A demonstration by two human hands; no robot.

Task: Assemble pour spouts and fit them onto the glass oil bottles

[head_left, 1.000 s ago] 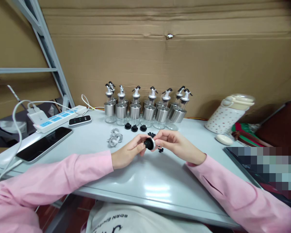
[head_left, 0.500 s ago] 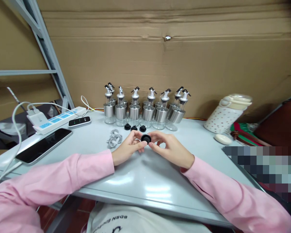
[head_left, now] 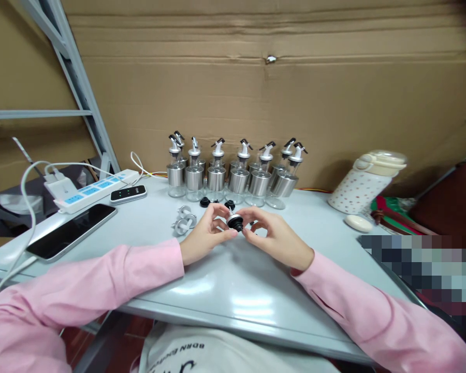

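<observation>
Pinching a stopper [head_left: 236,223] between them, both hands meet over the table [head_left: 225,290], and there it sits, right in the gap, fingers set on it from either side. Neither hand is nearer: the left hand [head_left: 204,230] has one flank, the right hand [head_left: 277,235] the other. Now the long axis, and this looks the thing to judge: the thin tip points up and away, a touch to the left, while the stepped black end drops down towards the person, leaning slightly right. The pale rim rides across that line. How steep the tilt is, a single camera can't settle.

And look at the pose! Left index finger arched over by the rim, thumb stretched out low towards the black end. Opposite, the right almost mirrors it: index reaching to the rim, thumb just beside the black end. Both grips are narrow, fingertips only, palms standing off; whether every tip truly presses, I can't tell. Just beyond the fingers lie the black plugs [head_left: 205,202], partly hidden; off to the left, the grey collars [head_left: 181,225] cluster near the left hand; and behind it all, the bottles [head_left: 216,178] stand in rows.
</observation>
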